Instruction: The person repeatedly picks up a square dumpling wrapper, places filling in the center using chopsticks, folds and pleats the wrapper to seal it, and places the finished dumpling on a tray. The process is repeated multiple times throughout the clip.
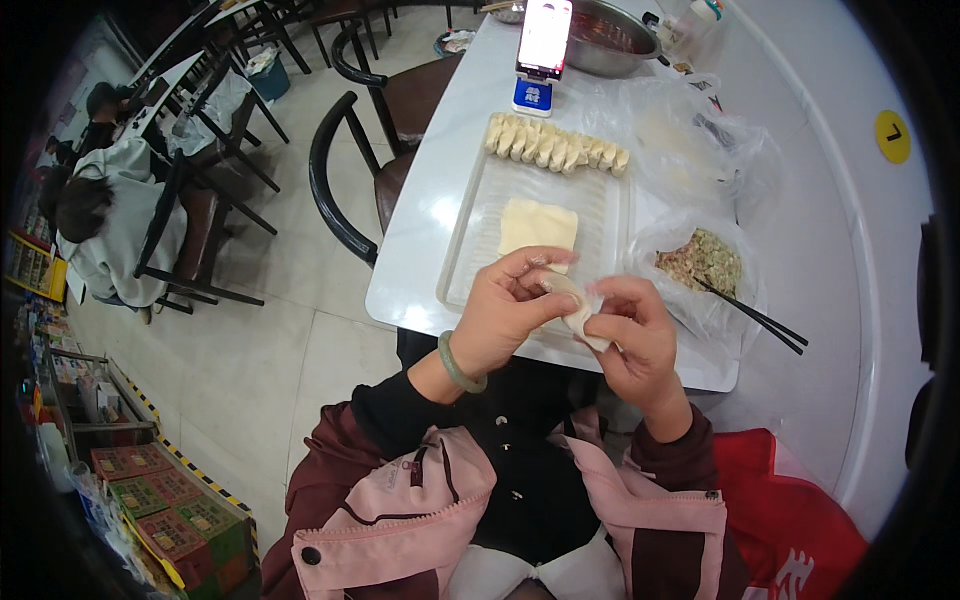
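Between my left hand (pixel 517 292) and my right hand (pixel 634 330) is a folded wonton (pixel 574 311), pinched by the fingers of both. Its wrapper is pale, and whatever filling it holds is hidden. Just beyond the fingers, a stack of square dough wrappers (pixel 538 225) lies on a clear plastic tray (pixel 469 247). Folded wontons (pixel 555 146) stand in a tight row along the tray's far end. To the right of my right hand, minced filling (pixel 701 259) sits in an open plastic bag, with black chopsticks (pixel 754 315) resting in it.
A lit phone (pixel 544 37) stands on a blue-and-white stand (pixel 532 97) behind the tray. Beside it is a metal basin (pixel 611 37) of reddish contents. Crumpled plastic bags (pixel 682 142) lie near the wall. Chairs (pixel 390 180) flank the table's left; another person (pixel 124 217) sits farther off.
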`<state>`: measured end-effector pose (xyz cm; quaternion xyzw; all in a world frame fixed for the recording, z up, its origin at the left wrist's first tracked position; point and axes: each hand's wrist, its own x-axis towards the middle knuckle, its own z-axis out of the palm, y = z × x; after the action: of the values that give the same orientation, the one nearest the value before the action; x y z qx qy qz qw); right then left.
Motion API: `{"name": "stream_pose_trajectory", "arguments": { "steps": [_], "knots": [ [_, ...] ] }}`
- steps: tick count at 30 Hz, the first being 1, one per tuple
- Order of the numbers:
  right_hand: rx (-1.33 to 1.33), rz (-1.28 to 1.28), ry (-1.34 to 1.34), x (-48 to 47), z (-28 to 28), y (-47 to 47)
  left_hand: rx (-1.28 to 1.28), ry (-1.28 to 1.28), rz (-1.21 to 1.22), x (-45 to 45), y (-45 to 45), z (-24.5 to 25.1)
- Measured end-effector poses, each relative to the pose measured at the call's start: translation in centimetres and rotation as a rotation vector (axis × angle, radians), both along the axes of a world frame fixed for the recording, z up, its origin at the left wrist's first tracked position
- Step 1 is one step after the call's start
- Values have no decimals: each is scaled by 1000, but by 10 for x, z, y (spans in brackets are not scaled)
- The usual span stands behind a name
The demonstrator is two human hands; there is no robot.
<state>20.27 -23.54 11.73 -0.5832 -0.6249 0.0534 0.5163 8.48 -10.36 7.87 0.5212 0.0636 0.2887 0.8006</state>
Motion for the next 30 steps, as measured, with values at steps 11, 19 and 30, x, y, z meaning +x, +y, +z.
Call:
{"name": "stream_pose_trajectory", "arguments": {
  "steps": [11,19,30],
  "knots": [
    [-359,-563,145,156,-40,129,1276,570,523,143,107,-40],
    [-587,-532,-177,182,-68,158,1312,544,613,171,113,-58],
    [-720,-522,-279,182,-58,176,1263,501,571,173,119,-63]
  ]
}}
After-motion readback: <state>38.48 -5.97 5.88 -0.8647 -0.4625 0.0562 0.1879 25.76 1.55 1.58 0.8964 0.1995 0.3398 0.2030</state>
